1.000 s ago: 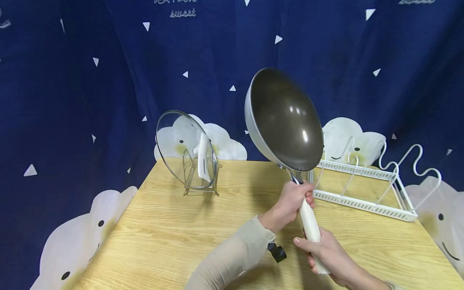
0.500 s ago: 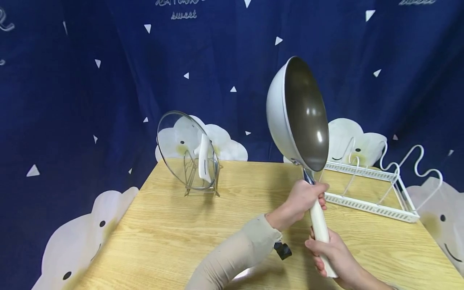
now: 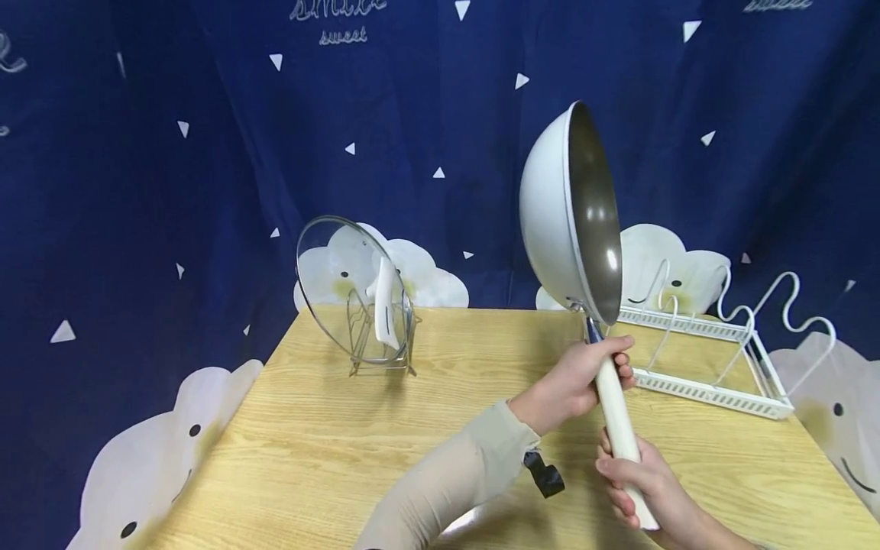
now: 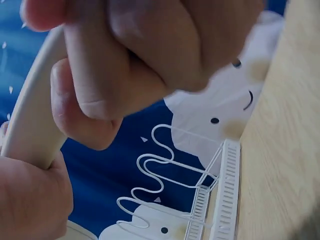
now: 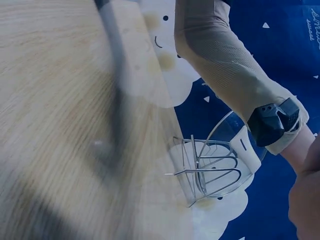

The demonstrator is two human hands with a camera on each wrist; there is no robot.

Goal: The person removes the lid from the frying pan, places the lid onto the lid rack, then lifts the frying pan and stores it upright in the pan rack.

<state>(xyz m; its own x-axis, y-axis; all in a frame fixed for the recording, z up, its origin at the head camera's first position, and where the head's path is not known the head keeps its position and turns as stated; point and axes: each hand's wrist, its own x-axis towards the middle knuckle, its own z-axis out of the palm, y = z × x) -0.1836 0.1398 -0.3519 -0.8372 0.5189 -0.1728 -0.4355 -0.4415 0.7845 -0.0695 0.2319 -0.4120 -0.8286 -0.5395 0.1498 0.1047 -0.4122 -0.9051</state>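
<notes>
A deep frying pan (image 3: pixel 553 210), white outside and dark brown inside, is held up above the table, bowl uppermost and tilted so its inside faces right. My left hand (image 3: pixel 572 382) grips the upper end of its white handle (image 3: pixel 616 416), just below the metal neck. Lower down, near the handle's end, my right hand (image 3: pixel 642 481) wraps round it with the thumb across the front. The left wrist view shows curled left fingers (image 4: pixel 145 55) close up, with the handle beside them.
A white wire pan rack (image 3: pixel 715 393) stands at the right of the wooden table (image 3: pixel 309 458). At the back left, a small metal stand (image 3: pixel 360 355) holds a glass lid (image 3: pixel 330 283) with a white handle. Behind hangs a blue curtain (image 3: pixel 206 191).
The pan has moved right and turned about its handle, so more of its white outside shows. Both hands have shifted rightward with it, keeping their grip.
</notes>
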